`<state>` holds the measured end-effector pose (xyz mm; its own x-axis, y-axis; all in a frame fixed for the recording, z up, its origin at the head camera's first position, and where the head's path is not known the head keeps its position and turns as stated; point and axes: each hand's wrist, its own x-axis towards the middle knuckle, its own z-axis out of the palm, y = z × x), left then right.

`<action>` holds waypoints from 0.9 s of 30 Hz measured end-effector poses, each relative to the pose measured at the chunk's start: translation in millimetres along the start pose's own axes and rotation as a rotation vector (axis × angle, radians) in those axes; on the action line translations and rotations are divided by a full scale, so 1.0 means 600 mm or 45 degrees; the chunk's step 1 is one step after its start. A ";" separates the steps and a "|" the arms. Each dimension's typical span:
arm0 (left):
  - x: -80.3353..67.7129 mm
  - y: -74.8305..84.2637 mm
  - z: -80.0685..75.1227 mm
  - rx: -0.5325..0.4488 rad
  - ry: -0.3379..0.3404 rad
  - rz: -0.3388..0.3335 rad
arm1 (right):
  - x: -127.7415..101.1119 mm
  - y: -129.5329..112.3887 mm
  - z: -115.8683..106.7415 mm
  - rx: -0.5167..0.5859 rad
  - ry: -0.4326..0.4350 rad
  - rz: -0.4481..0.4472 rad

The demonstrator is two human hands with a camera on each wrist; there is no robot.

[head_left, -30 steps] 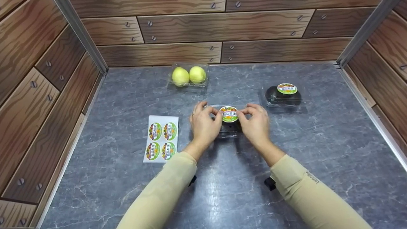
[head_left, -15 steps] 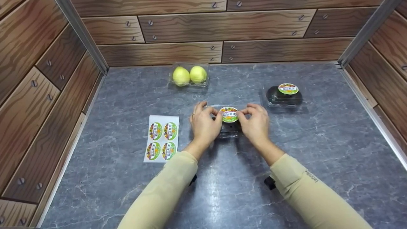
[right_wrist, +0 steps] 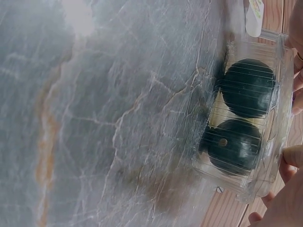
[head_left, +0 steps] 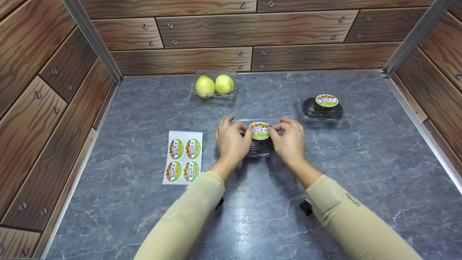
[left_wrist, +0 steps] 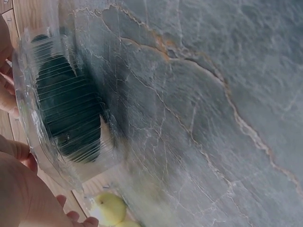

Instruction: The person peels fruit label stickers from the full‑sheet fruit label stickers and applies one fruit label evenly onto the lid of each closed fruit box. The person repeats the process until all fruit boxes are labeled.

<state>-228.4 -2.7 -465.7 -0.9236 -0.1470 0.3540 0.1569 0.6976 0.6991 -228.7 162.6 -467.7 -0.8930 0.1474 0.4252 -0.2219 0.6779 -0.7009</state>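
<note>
I'd press evenly, both hands' grips, left hand [head_left: 231, 141] and right hand [head_left: 288, 141], pinching the sticker [head_left: 260, 130] flat onto the clamshell [head_left: 258, 150], twelve o'clock edge last.

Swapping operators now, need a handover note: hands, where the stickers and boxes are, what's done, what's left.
Left hand and right hand both pinch the edges of the round sticker lying on the lid of the middle clear box with dark fruit.
Done: right box already carries its sticker.
Left: the middle sticker is not yet released; the lemon box at the back has no label.
Sticker sheet, four left, lies left of the hands.
</note>
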 end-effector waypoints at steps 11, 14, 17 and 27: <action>0.000 -0.003 0.004 0.026 -0.001 0.012 | 0.000 0.002 0.000 -0.001 -0.005 0.009; -0.001 -0.003 0.004 0.047 0.004 0.034 | 0.000 0.002 0.000 -0.002 -0.006 -0.001; -0.003 -0.004 0.005 0.073 0.014 0.070 | 0.000 0.002 0.000 -0.005 -0.005 -0.018; -0.003 -0.007 0.005 0.095 0.004 0.100 | -0.002 0.003 0.002 -0.017 -0.020 -0.020</action>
<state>-228.6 -3.5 -471.1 -0.9083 -0.0919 0.4082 0.2022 0.7576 0.6206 -228.5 163.0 -470.1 -0.8956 0.1253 0.4269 -0.2309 0.6893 -0.6867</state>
